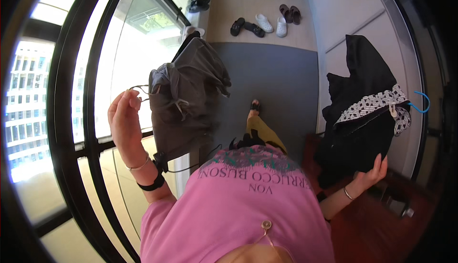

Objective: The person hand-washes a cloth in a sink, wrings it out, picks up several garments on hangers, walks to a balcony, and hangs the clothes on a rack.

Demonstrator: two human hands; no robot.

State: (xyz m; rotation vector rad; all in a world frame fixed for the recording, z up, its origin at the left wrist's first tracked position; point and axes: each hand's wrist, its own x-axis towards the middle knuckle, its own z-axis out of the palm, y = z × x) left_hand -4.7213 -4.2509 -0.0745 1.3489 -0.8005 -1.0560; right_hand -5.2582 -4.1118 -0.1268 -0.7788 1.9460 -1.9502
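At the left of the view my left hand [126,119] is raised with its fingertips pinched on a thin cord loop of a dark grey-brown garment [182,112], which hangs beside the glass. A knotted part and a short tie show on that garment. On the right, my right hand [372,173] holds the lower edge of a black garment [357,148] with a black-and-white patterned band [372,107]. A blue hanger hook [425,102] sticks out past the band; the rest of the hanger is hidden in the cloth.
Black-framed glass panels [93,84] line the left side. Ahead, black sandals [254,29], white clogs [281,26] and dark brown shoes [295,15] lie on the pale floor beyond a grey floor area [272,69]. A pale cabinet [361,16] and a dark red surface [361,227] are at the right.
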